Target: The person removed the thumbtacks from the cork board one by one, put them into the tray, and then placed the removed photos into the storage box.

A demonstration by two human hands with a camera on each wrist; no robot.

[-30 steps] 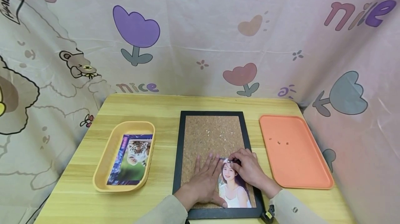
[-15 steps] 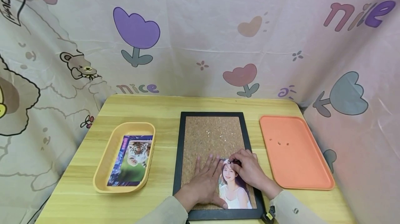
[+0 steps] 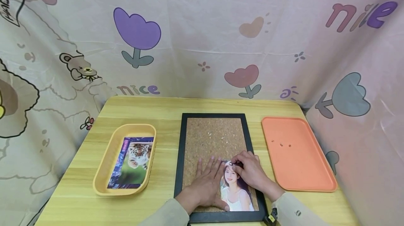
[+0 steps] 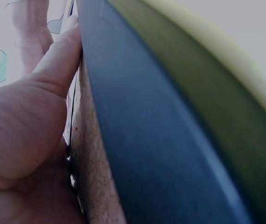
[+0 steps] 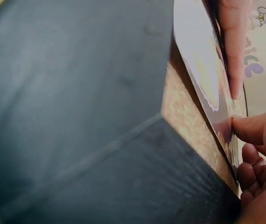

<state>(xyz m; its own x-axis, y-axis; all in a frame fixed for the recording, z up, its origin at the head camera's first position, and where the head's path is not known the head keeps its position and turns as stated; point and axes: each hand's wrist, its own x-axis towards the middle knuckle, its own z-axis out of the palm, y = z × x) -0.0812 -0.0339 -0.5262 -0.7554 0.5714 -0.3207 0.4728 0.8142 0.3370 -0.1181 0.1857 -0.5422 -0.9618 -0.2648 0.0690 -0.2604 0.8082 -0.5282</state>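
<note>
A black-framed cork board [image 3: 214, 135] lies on the table. On its lower right part is a photo [image 3: 235, 198] of a person in a white top. My left hand [image 3: 206, 184] is spread flat across the cork, its thumb over the photo's lower left and its fingers beside the upper left edge. At the photo's top edge, my right hand [image 3: 249, 170] pinches a tiny shiny thumbtack [image 3: 231, 164] between thumb and forefinger, mostly hidden by the fingertips. The right wrist view shows the thumb [image 5: 249, 129] right at the photo [image 5: 202, 60], over the cork.
Left of the board stands a yellow tray [image 3: 104, 180] with a tiger picture [image 3: 135, 166] atop a purple-blue one. To the right, an orange tray [image 3: 303, 170] bears a few tiny tacks [image 3: 281, 145]. A printed curtain [image 3: 189, 26] hangs behind the table [image 3: 72, 184].
</note>
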